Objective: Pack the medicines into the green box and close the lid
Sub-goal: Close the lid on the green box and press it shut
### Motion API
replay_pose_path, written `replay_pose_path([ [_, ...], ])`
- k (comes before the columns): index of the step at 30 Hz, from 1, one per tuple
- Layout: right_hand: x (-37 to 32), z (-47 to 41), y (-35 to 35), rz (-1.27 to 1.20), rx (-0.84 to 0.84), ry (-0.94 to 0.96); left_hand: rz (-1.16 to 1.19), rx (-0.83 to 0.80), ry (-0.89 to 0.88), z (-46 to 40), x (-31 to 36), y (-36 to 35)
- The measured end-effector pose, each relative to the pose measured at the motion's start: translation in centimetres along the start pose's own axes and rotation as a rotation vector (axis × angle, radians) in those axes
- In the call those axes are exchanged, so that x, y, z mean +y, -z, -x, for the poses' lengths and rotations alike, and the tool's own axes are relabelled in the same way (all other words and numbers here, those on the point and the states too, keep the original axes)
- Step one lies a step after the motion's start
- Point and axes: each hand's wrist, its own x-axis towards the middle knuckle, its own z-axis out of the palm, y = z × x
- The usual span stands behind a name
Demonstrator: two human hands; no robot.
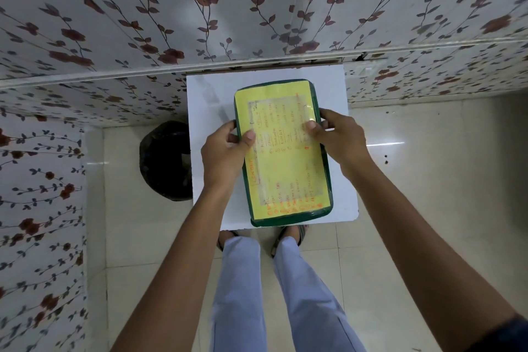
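Left hand (225,151) gripping the left edge of the green box (283,151), right hand (340,137) gripping its right edge, thumbs on the yellow label (285,168), lid apparently closed, box on a white table (337,88), black bag (164,160) beside it

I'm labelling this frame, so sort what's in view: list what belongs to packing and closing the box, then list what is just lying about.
Belongs to the job:
- green box, lid on, yellow handwritten sheet on top
- left hand and right hand, gripping its sides
- white table under it

Just lying about:
- black bag on the floor
- sandals
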Motion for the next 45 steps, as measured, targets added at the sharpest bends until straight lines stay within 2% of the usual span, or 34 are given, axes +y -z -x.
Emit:
replay_pose_path([
  [2,-0.2,0.0,-0.1,-0.002,0.008,0.011,-0.05,0.013,-0.061,0.0,0.0,0.0],
  [4,-0.2,0.3,0.4,0.042,-0.056,0.016,-0.073,-0.03,-0.068,0.2,0.1,0.4],
  [7,0.2,1.7,1.2,0.119,-0.228,-0.055,-0.008,-0.178,0.08,0.4,-0.4,1.7],
  [10,1.4,3.2,0.7,0.118,-0.211,-0.051,-0.073,-0.291,0.119,1.4,-1.3,2.1],
  [13,1.8,3.7,0.1,0.057,-0.122,-0.021,-0.111,-0.221,0.041,2.1,-1.8,1.3],
  [16,2.1,3.6,0.1,0.073,-0.118,0.006,-0.137,-0.176,0.006,2.4,-2.1,1.0],
  [21,3.5,5.1,0.6,0.222,-0.306,-0.057,-0.212,-0.314,0.054,4.6,-2.7,1.3],
  [26,4.0,6.3,0.2,0.218,-0.236,-0.047,-0.288,-0.239,0.046,5.8,-3.3,0.4],
  [33,4.7,7.0,0.2,0.216,-0.293,-0.052,-0.299,-0.247,0.027,6.7,-3.6,0.2],
  [38,5.2,7.6,-0.5,0.235,-0.21,0.01,-0.308,-0.17,0.037,7.9,-4.1,-0.8],
  [45,5.1,7.1,-0.5,0.196,-0.209,-0.006,-0.317,-0.184,0.037,7.2,-3.5,-0.7],
])
